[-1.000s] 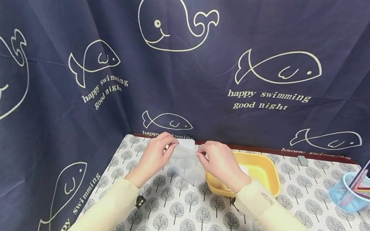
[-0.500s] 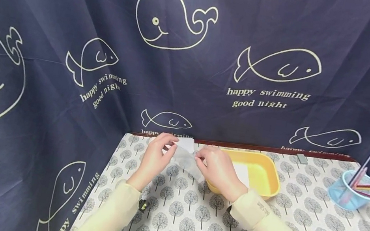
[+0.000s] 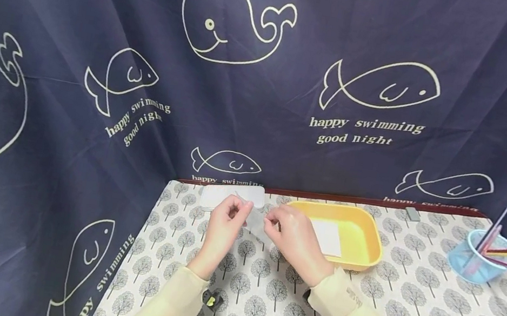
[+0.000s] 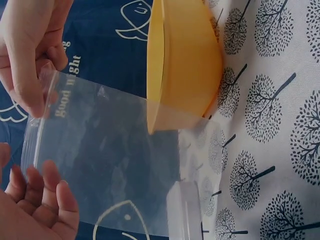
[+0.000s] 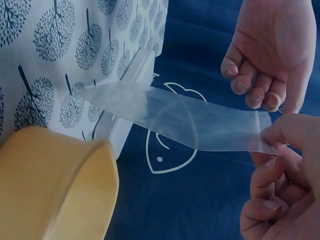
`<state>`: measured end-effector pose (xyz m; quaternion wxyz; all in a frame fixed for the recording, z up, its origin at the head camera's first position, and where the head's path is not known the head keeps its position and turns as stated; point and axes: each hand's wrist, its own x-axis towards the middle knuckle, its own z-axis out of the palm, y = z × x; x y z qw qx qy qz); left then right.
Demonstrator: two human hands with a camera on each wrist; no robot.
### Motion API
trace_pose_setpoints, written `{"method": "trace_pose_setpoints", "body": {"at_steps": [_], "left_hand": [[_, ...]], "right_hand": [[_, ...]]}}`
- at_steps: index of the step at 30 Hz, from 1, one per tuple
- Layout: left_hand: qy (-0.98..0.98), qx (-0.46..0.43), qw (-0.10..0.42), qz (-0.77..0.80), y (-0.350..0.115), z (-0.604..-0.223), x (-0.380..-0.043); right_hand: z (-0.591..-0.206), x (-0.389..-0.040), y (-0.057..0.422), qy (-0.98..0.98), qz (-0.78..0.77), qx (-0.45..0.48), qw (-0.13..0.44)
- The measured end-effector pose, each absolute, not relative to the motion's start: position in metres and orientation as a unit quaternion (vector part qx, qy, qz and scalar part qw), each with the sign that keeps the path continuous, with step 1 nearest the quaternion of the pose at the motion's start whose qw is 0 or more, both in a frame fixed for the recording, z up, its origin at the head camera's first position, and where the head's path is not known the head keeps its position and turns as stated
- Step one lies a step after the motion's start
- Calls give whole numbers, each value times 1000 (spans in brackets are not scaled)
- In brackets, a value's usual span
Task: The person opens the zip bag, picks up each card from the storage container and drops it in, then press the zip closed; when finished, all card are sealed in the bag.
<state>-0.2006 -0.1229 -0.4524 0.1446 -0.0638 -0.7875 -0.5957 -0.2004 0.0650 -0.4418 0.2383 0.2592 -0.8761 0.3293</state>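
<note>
A clear plastic zip bag (image 4: 125, 155) hangs between my hands, its zip edge uppermost. My right hand (image 3: 293, 235) pinches the zip edge near one corner between thumb and fingers, best seen in the right wrist view, where the bag (image 5: 200, 120) shows almost edge-on. At the opposite corner, my left hand (image 3: 225, 230) has its thumb and curled fingers drawn together at the film. In the left wrist view, the left hand's fingers (image 4: 50, 180) overlap the bag's corner. The bag looks flat, and nothing shows inside it.
Beyond my right hand is a yellow plastic tray (image 3: 370, 235) holding a white card (image 3: 327, 238). A white slab-like box (image 3: 220, 195) lies at the back left. At the right stands a blue mesh cup (image 3: 473, 264) with pencils, and a small grey block (image 3: 412, 214) sits near the back edge.
My left hand has moved slightly right and lower, its thumb and fingers now closer together. The right hand stays at the bag, and the white box and card are more exposed.
</note>
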Motion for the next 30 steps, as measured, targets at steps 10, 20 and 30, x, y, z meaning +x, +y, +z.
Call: {"method": "trace_pose_setpoints", "body": {"at_steps": [10, 20, 30], "left_hand": [[-789, -65, 104, -602, -120, -458, -204], [-786, -84, 81, -607, -117, -463, -206], [-787, -65, 68, -610, -114, -460, -208]], "right_hand": [[-445, -194, 64, -870, 343, 249, 253], [-450, -193, 66, -867, 349, 244, 260], [-451, -188, 64, -870, 367, 235, 231]]}}
